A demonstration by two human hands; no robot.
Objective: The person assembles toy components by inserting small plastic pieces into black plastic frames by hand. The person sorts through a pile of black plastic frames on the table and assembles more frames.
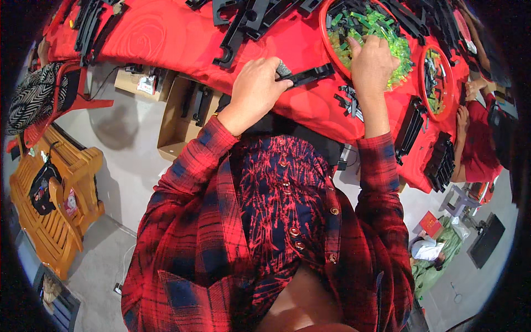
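Your left hand (257, 86) is clamped, thumb against fingers, on one end of a slender black part (312, 76); its free end points right, above the red cloth (307, 105) and near the red-rimmed tray (330, 53). A speckled grey piece (283, 69) shows at the same grip; whether it joins the black part, you cannot tell. Your right hand (375, 62) reaches over the tray, fingers curled down among small green and yellow pieces (399, 47); its fingertips are hidden, so whether they close on a piece cannot be told. Handling, as judged: the black part looks like moulded plastic, light, stiff and rather smooth; hold it by its solid body, sparing the thin edges, which may snap. The small pieces look light, hard and slick; pinch one at a time by its long sides.
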